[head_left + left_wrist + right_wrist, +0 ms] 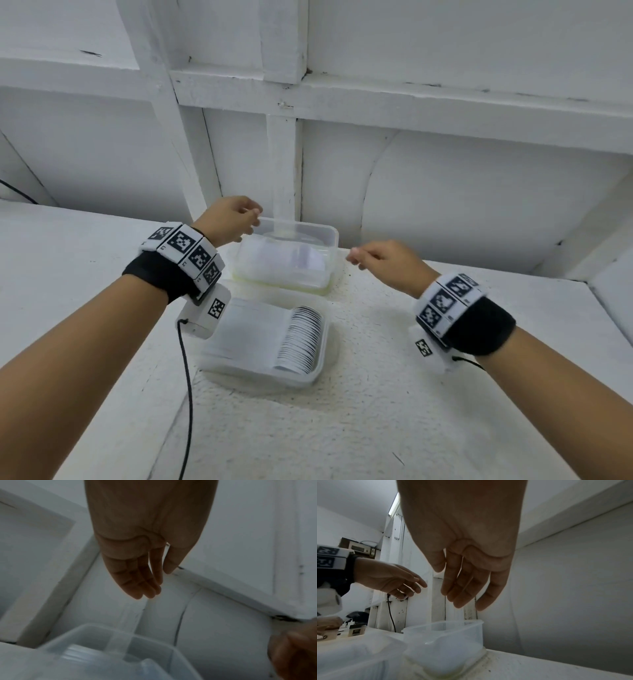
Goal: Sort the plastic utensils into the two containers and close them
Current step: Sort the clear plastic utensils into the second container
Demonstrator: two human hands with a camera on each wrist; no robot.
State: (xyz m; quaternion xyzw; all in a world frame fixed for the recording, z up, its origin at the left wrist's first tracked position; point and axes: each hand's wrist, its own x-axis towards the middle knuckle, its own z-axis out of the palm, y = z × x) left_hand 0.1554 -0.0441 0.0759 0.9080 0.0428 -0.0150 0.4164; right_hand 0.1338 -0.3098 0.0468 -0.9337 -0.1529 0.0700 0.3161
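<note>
Two clear plastic containers stand on the white table. The near container [318, 370] holds a packed row of white spoons [301, 339]. The far container [329, 236] holds white utensils [287, 260], blurred through its wall, and stands on a lid with a yellowish seal [322, 291]. My left hand [253, 216] hovers at its far left corner, and my right hand [354, 257] is just right of it. The wrist views show the left hand [154, 582] and the right hand [462, 595] with relaxed, nearly straight fingers above the far container [471, 631]. I cannot make out anything held.
A white panelled wall [281, 154] rises directly behind the far container. A black cable [186, 377] hangs from my left wrist past the near container. The rough white tabletop [342, 428] stretches toward me. Small items sit far off to the left [356, 631].
</note>
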